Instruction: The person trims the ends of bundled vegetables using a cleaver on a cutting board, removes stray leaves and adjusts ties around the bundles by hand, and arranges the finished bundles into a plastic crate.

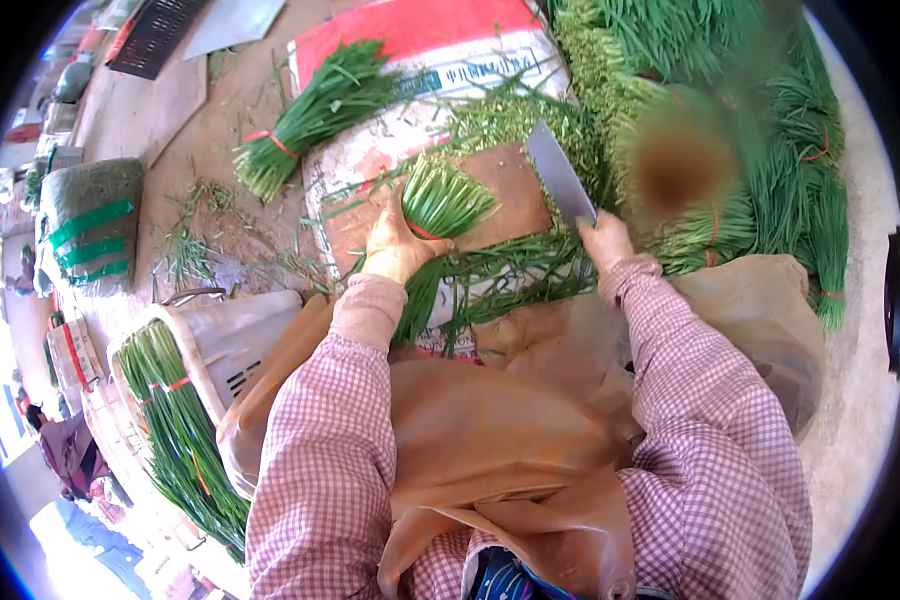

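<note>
My left hand [400,243] is wrapped round a bundle of green stalks [448,197] with a red band, its pale cut ends pointing up and right over a wooden board [520,195]. The leafy part hangs below my wrist side. In my right hand [606,240] is the handle of a cleaver [560,172], whose wide blade lies at the board's right end, apart from the bundle. Loose green trimmings [510,120] lie behind the board, and long cut leaves [520,285] are spread in front of it.
Another banded bundle [320,115] lies at the upper left. Many bundles [790,150] are stacked at the right. A white basket [195,350] with long stalks stands at the lower left, near a taped package [92,225]. A person [68,445] is at the far left.
</note>
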The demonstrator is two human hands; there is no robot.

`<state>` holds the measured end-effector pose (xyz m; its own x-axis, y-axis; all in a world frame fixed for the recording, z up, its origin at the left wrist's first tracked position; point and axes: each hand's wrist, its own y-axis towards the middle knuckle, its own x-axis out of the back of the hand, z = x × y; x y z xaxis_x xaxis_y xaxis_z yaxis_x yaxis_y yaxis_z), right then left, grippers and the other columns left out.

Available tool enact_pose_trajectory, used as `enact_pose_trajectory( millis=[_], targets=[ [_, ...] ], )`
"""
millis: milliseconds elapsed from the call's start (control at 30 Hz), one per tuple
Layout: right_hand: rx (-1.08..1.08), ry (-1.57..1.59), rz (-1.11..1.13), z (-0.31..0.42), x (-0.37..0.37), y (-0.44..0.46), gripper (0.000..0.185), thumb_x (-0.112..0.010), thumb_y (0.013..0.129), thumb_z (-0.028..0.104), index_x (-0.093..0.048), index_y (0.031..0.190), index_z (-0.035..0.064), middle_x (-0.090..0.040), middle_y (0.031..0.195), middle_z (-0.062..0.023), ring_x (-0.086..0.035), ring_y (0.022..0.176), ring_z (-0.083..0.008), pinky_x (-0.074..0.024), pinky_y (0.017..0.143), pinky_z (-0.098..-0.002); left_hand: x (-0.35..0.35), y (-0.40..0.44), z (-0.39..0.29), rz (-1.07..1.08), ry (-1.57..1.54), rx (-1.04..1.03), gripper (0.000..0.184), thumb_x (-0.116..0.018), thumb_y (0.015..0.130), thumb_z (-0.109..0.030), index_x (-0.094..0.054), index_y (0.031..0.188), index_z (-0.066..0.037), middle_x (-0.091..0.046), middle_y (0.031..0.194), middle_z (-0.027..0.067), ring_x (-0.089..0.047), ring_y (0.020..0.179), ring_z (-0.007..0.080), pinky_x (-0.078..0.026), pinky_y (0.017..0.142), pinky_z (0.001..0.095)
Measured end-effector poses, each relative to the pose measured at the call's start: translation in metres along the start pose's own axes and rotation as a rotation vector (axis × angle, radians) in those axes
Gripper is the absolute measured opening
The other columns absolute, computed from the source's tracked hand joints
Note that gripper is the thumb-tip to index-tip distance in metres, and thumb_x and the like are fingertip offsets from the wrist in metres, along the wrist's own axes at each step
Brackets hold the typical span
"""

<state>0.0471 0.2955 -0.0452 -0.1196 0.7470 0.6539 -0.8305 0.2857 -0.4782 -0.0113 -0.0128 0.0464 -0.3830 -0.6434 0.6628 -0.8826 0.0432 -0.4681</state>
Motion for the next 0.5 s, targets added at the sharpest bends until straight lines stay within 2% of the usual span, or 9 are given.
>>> enact_pose_trajectory(
  millis=[33, 100, 167, 200, 233, 300, 333, 400, 500],
  targets=[
    [-0.049, 0.132, 0.051, 0.008, 0.001, -0.007, 0.037, -0.059, 0.088, 0.032, -0.063, 0.104, -0.0008, -0.067, 0.088, -0.0229, -0.065, 0.086, -0.0399, -0.0501, 0.076, -0.0461, 0.008, -0.006, -0.008, -0.024, -0.002, -0.022, 0.118, -0.092, 0.052, -0.032, -0.025, 0.145, -0.005, -0.054, 0.132, 0.0128, -0.053, 0.120, 0.0260, -0.038, 0.107, 0.0348],
    [-0.342, 0.344, 0.262, 0.036, 0.015, -0.027, 0.038, -0.063, 0.085, 0.030, -0.064, 0.105, -0.0028, -0.069, 0.089, -0.0200, -0.067, 0.087, -0.0376, -0.0511, 0.079, -0.0427, 0.022, -0.016, -0.024, -0.090, -0.183, -0.186, 0.112, -0.092, 0.053, -0.026, -0.028, 0.142, -0.004, -0.053, 0.132, 0.0124, -0.052, 0.122, 0.0247, -0.039, 0.106, 0.0344],
    [-0.305, 0.239, 0.365, 0.018, 0.004, -0.016, 0.042, -0.065, 0.083, 0.030, -0.063, 0.106, -0.0049, -0.070, 0.095, -0.0190, -0.066, 0.091, -0.0372, -0.0512, 0.082, -0.0411, 0.037, -0.032, -0.042, -0.157, -0.363, -0.255, 0.109, -0.092, 0.053, -0.020, -0.030, 0.141, -0.003, -0.053, 0.131, 0.0130, -0.051, 0.122, 0.0239, -0.039, 0.106, 0.0337],
    [0.072, -0.083, 0.237, 0.001, 0.000, -0.009, 0.049, -0.067, 0.081, 0.032, -0.060, 0.114, -0.0041, -0.068, 0.098, -0.0188, -0.065, 0.095, -0.0352, -0.0505, 0.083, -0.0402, 0.047, -0.043, -0.053, -0.207, -0.413, -0.285, 0.109, -0.092, 0.052, -0.019, -0.031, 0.140, -0.003, -0.054, 0.130, 0.0125, -0.052, 0.120, 0.0233, -0.040, 0.105, 0.0337],
    [0.110, -0.091, 0.163, 0.026, 0.020, -0.027, 0.056, -0.067, 0.080, 0.033, -0.055, 0.122, -0.0025, -0.067, 0.102, -0.0182, -0.064, 0.095, -0.0348, -0.0492, 0.086, -0.0394, 0.056, -0.051, -0.062, -0.254, -0.466, -0.321, 0.109, -0.093, 0.051, -0.018, -0.031, 0.140, -0.003, -0.055, 0.128, 0.0120, -0.053, 0.119, 0.0227, -0.041, 0.104, 0.0337],
    [0.169, 0.123, 0.028, 0.064, 0.037, -0.030, 0.058, -0.066, 0.083, 0.033, -0.051, 0.128, 0.0001, -0.066, 0.102, -0.0190, -0.063, 0.095, -0.0302, -0.0480, 0.087, -0.0362, 0.070, -0.063, -0.073, -0.243, -0.774, -0.487, 0.099, -0.094, 0.050, -0.013, -0.041, 0.133, -0.002, -0.059, 0.122, 0.0097, -0.058, 0.110, 0.0213, -0.046, 0.098, 0.0352],
    [0.300, 0.392, 0.031, 0.085, 0.042, -0.033, 0.050, -0.064, 0.087, 0.027, -0.052, 0.129, 0.0016, -0.065, 0.101, -0.0158, -0.063, 0.093, -0.0234, -0.0482, 0.084, -0.0330, 0.079, -0.076, -0.081, -0.195, -0.894, -0.509, 0.094, -0.092, 0.051, -0.010, -0.043, 0.131, -0.002, -0.060, 0.120, 0.0094, -0.059, 0.108, 0.0212, -0.047, 0.097, 0.0356],
    [0.633, 0.747, 0.081, 0.124, 0.046, -0.039, 0.045, -0.065, 0.090, 0.022, -0.053, 0.128, 0.0022, -0.065, 0.102, -0.0109, -0.061, 0.094, -0.0181, -0.0485, 0.083, -0.0307, 0.093, -0.114, -0.098, -0.173, -1.096, -0.548, 0.081, -0.088, 0.056, -0.002, -0.048, 0.127, -0.003, -0.062, 0.116, 0.0085, -0.061, 0.103, 0.0205, -0.049, 0.093, 0.0357],
    [0.753, 0.791, 0.228, 0.204, 0.100, -0.140, 0.038, -0.065, 0.091, 0.020, -0.057, 0.123, 0.0024, -0.064, 0.104, -0.0084, -0.061, 0.092, -0.0170, -0.0493, 0.084, -0.0309, 0.102, -0.156, -0.100, -0.106, -1.235, -0.549, 0.071, -0.085, 0.062, -0.004, -0.051, 0.125, -0.003, -0.064, 0.111, 0.0086, -0.064, 0.095, 0.0199, -0.051, 0.088, 0.0336]
  ],
)
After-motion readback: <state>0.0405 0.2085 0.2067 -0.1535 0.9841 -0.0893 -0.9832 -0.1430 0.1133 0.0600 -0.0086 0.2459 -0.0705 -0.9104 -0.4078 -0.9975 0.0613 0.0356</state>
